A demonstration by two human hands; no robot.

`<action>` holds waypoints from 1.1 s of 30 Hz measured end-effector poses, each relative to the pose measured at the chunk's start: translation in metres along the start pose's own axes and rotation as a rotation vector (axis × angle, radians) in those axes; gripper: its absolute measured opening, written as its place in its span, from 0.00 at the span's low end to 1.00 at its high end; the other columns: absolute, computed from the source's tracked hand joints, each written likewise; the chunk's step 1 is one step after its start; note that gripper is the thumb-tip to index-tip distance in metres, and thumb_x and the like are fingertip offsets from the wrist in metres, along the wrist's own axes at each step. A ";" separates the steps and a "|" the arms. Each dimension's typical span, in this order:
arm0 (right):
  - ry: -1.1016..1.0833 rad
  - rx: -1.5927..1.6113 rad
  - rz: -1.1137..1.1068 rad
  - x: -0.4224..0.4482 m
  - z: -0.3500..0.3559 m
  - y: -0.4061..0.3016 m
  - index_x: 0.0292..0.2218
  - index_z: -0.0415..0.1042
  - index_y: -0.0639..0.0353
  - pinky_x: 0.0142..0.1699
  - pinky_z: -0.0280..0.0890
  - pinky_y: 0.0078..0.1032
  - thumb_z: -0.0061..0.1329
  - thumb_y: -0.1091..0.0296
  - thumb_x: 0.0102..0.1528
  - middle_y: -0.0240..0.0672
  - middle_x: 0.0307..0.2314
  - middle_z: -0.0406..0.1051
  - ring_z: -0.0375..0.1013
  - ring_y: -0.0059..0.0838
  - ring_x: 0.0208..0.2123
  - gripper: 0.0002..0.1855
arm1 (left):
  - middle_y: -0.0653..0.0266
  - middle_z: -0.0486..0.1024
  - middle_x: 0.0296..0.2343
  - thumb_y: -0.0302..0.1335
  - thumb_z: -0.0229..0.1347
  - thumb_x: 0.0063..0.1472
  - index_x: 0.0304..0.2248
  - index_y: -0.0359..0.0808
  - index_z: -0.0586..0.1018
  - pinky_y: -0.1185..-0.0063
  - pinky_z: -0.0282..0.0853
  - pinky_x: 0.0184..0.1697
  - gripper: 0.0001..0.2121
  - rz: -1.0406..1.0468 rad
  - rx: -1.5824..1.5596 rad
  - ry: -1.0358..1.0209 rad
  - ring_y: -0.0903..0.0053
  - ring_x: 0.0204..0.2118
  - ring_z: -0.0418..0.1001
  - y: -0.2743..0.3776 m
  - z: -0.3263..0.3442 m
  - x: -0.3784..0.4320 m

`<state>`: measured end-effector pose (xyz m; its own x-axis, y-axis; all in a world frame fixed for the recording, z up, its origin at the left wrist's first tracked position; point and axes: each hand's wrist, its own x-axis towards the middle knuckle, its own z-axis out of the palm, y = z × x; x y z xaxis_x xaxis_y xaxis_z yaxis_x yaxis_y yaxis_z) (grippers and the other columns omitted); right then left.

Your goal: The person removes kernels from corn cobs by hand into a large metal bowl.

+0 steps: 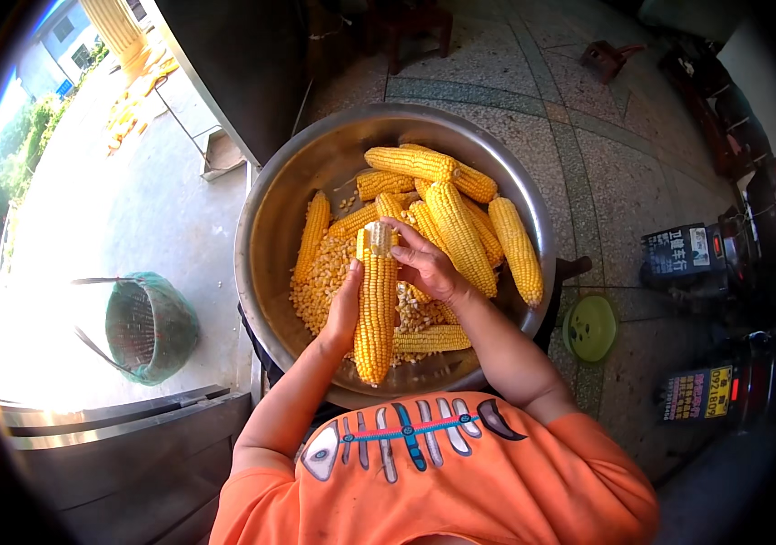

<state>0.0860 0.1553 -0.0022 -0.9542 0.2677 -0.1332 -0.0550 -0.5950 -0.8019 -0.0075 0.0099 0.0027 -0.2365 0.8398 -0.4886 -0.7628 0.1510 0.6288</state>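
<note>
Upright in the view, an ear of yellow corn [375, 313] is held over a large metal basin [272, 177]. At its top end the kernels are gone from one patch, and the pale cob shows. My left hand [343, 310] grips the ear's left side, its fingers mostly hidden behind it. My right hand [427, 264] is at the upper right of the same ear, thumb and index finger by the bare patch. Loose kernels [325, 286] lie heaped in the basin, to the left and beneath my hands. Several unshelled ears [459, 231] are piled at the basin's far right.
A netted basket [149, 327] stands on the bright ground at left, beyond a doorway. Near it is a dustpan [222, 153]. At right are a green plastic bowl [591, 328] and parked vehicles [694, 395] bearing writing. A small stool [609, 60] sits on the floor beyond.
</note>
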 end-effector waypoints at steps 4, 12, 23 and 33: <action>0.110 -0.253 -0.153 0.004 0.008 0.011 0.57 0.46 0.64 0.55 0.52 0.27 0.46 0.57 0.55 0.39 0.47 0.58 0.59 0.30 0.48 0.35 | 0.59 0.71 0.28 0.45 0.37 0.64 0.48 0.33 0.62 0.78 0.70 0.23 0.23 0.434 0.491 0.085 0.75 0.21 0.71 -0.020 -0.008 0.012; 0.238 -0.396 -0.243 0.005 0.005 0.018 0.50 0.58 0.63 0.53 0.55 0.23 0.41 0.61 0.58 0.36 0.42 0.63 0.62 0.27 0.46 0.22 | 0.66 0.68 0.37 0.41 0.39 0.65 0.47 0.31 0.65 0.83 0.60 0.42 0.21 0.272 0.325 0.056 0.83 0.38 0.63 -0.015 -0.003 0.005; 0.191 -0.409 -0.211 0.009 -0.001 0.021 0.55 0.52 0.64 0.55 0.53 0.25 0.40 0.62 0.59 0.39 0.47 0.60 0.59 0.30 0.50 0.26 | 0.61 0.70 0.31 0.44 0.39 0.64 0.47 0.32 0.64 0.77 0.71 0.27 0.23 0.361 0.417 0.084 0.76 0.25 0.71 -0.024 -0.015 0.014; 0.054 -0.091 -0.132 0.000 0.006 0.006 0.58 0.47 0.59 0.56 0.51 0.26 0.43 0.62 0.56 0.40 0.49 0.58 0.58 0.30 0.50 0.33 | 0.55 0.72 0.23 0.53 0.32 0.62 0.43 0.33 0.68 0.74 0.72 0.23 0.29 -0.071 -0.027 -0.061 0.67 0.18 0.72 -0.003 -0.005 0.000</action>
<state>0.0837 0.1476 -0.0035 -0.9232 0.3806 -0.0525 -0.1494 -0.4814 -0.8636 -0.0082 0.0071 -0.0018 -0.1449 0.8580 -0.4928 -0.7926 0.1975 0.5769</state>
